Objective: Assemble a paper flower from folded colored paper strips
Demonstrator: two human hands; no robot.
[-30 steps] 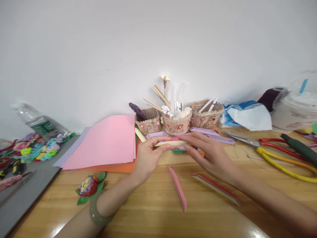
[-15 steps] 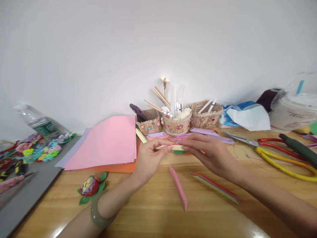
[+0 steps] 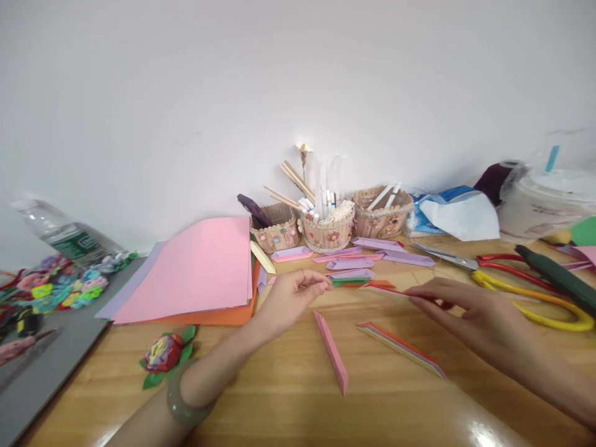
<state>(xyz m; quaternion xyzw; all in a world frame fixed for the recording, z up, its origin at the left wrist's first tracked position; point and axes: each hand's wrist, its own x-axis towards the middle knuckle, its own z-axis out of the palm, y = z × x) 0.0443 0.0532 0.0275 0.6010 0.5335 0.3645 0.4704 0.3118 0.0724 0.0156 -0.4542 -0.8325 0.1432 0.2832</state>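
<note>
My right hand (image 3: 465,307) pinches one end of a thin folded paper strip (image 3: 387,290), seen nearly edge-on, red and whitish. My left hand (image 3: 295,301) has thumb and forefinger pressed together, apart from that strip; whatever may be between the tips is hidden. Beyond the hands lie several folded purple paper strips (image 3: 350,264), with pink, green and orange ones among them. Nearer me on the wooden table rest a pink folded strip (image 3: 331,354) and a layered orange, purple and cream strip (image 3: 403,351).
Coloured paper sheets (image 3: 200,267) are stacked at left, behind a paper flower (image 3: 162,354). Decorated baskets (image 3: 328,230) stand along the wall. At right are scissors (image 3: 465,261), green-handled tool (image 3: 559,279), tissue pack (image 3: 459,214) and lidded cup (image 3: 544,205). A bottle (image 3: 69,236) leans at far left.
Both hands were together on a pale folded strip. My right hand has drawn away to the right with a strip, leaving a gap between the hands; the left stays nearly in place.
</note>
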